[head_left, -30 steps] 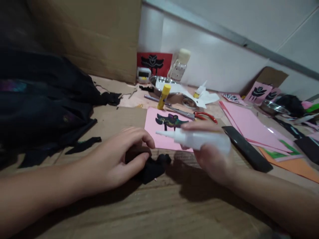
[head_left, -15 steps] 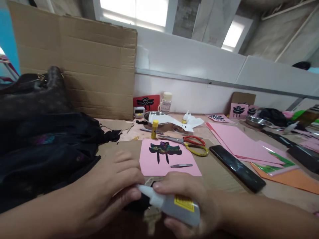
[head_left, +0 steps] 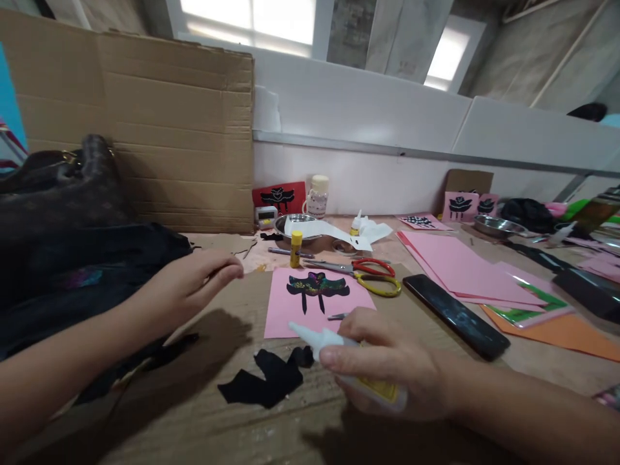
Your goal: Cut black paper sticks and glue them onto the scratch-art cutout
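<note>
My right hand (head_left: 382, 361) is wrapped around a clear glue bottle (head_left: 387, 391) with a yellow label. Its white pointed nozzle tilts up to the left, above black fabric scraps (head_left: 268, 378) on the cardboard. To the left, my left hand (head_left: 198, 281) is raised over the cardboard with thumb and fingers close together; whatever they may pinch is hidden. Beyond the bottle lies a pink paper sheet (head_left: 276, 316) bearing a black, glittery cut-out shape (head_left: 318, 287) with two legs. Tweezers (head_left: 338, 316) rest on that sheet, partly covered by my right hand.
Scissors (head_left: 378, 276) with red and yellow handles and a yellow glue stick (head_left: 296, 248) are behind the pink sheet. A black phone (head_left: 455, 315) lies to the right, near stacked pink paper (head_left: 460, 265). A dark bag (head_left: 53, 200) and cardboard panel (head_left: 179, 129) stand left.
My left hand has moved away from the nozzle, up and to the left. My right hand still grips the glue bottle, now slightly farther right, and the black scraps show fully.
</note>
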### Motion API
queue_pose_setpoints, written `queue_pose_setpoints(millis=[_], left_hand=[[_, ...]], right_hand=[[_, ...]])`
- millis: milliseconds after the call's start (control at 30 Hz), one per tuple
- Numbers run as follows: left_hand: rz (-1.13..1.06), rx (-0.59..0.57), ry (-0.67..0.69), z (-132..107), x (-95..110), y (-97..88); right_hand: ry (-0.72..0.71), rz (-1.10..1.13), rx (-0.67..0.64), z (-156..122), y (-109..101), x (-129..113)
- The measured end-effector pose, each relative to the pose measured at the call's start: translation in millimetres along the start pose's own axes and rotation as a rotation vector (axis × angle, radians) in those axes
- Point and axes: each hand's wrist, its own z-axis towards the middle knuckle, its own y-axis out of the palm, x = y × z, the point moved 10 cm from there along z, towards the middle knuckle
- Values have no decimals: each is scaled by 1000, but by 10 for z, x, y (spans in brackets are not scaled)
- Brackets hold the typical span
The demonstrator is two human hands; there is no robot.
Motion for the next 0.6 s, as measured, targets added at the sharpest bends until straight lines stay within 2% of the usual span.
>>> queue_pose_setpoints(millis=[133, 267, 367, 467, 600], left_hand=[[108, 4, -77, 277, -581, 158], [163, -62, -166, 372, -857, 400], [201, -117, -205, 370, -943, 550], [249, -139, -189, 354, -946, 635], [308, -125, -81, 356, -829, 603]], right_hand=[[41, 125, 88, -25, 36, 124], [78, 189, 128, -46, 30, 156], [145, 236, 139, -78, -13, 184], [232, 298, 141, -116, -8, 251], [304, 334, 123, -144, 67, 318]])
